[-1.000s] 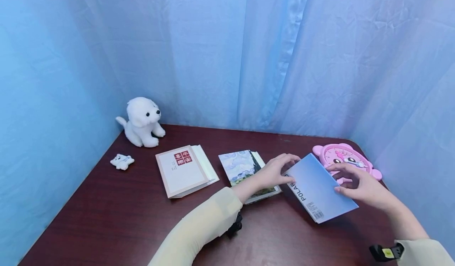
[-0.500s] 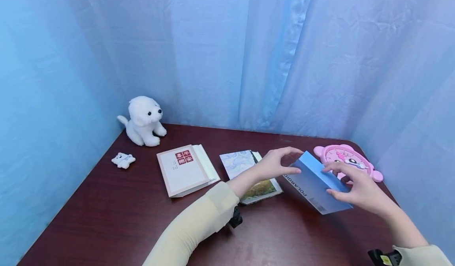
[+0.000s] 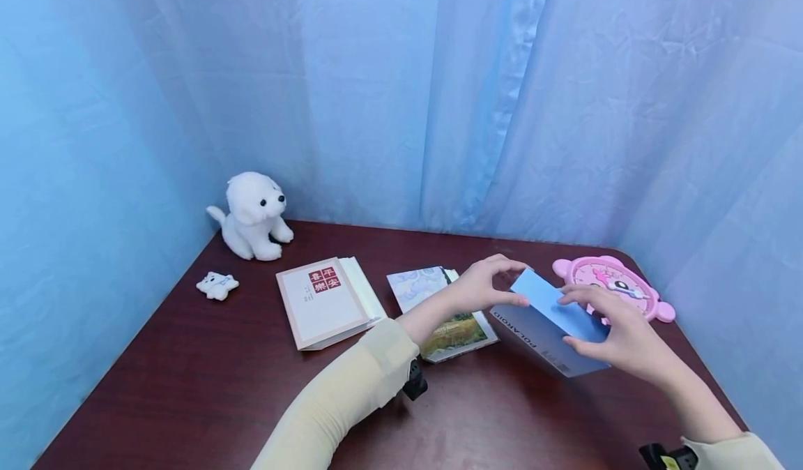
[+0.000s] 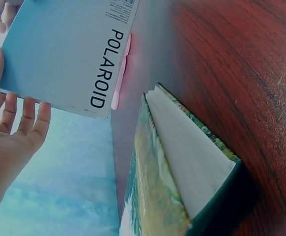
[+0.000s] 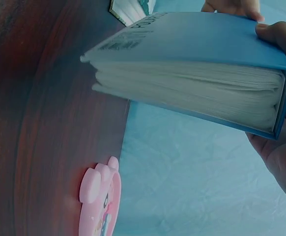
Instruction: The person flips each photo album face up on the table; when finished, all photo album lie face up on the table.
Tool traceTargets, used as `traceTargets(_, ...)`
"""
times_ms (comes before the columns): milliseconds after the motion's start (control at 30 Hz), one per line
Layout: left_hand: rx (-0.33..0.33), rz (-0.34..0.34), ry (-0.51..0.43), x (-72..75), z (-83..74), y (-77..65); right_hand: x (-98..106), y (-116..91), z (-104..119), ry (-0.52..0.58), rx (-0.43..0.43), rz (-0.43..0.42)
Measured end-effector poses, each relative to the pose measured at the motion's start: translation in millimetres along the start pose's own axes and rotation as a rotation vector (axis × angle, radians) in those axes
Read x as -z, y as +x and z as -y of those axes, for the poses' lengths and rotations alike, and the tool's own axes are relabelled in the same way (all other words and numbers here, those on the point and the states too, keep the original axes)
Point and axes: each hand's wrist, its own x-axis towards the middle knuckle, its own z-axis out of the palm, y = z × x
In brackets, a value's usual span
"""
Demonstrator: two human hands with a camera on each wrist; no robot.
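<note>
A blue photo album (image 3: 542, 341) marked POLAROID is tilted up over the right part of the table, its spine uppermost. My left hand (image 3: 479, 290) grips the album's left end, thumb on the lettered cover and fingers behind. At the other end my right hand (image 3: 630, 330) holds it, thumb on the near cover. The right wrist view shows the album's thick white pages (image 5: 192, 93) between its covers. Just left of it, partly under my left forearm, lies an album with a painted landscape cover (image 3: 461, 337).
A cream album with red characters (image 3: 323, 309) lies left of centre. A white plush dog (image 3: 254, 215) sits at the back left, with a small white star-shaped toy (image 3: 217, 285) before it. A pink clock (image 3: 611, 282) lies at the right edge. Curtains (image 3: 370, 107) surround the table (image 3: 207, 386).
The blue album has tipped from showing its cover broadly to standing spine up, and moved slightly left. Both hands have shifted their hold along with it.
</note>
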Motion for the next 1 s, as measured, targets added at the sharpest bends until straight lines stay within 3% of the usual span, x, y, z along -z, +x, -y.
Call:
traceTargets(300, -0.068, -0.016, -0.013, 3.8, 3.3, -0.3, 1, -1, 3, 0.005, -0.048, 0.018)
traceTargets(633, -0.106, -0.026, -0.057, 10.1, 6.9, -1.4, 7, -1, 14, 0.052, -0.2, 0.01)
traceTargets(733, -0.113, -0.028, -0.058, 12.9, 7.3, -2.7, 9, -3, 14, 0.128, -0.229, 0.044)
traceTargets(867, -0.135, -0.035, -0.062, 17.5, 7.4, -4.3, 7, -13, -3, 0.249, -0.257, 0.128)
traceTargets(1000, -0.148, -0.037, -0.069, 26.9, -6.3, -11.9, 3, -24, -24, 0.318, -0.225, 0.212)
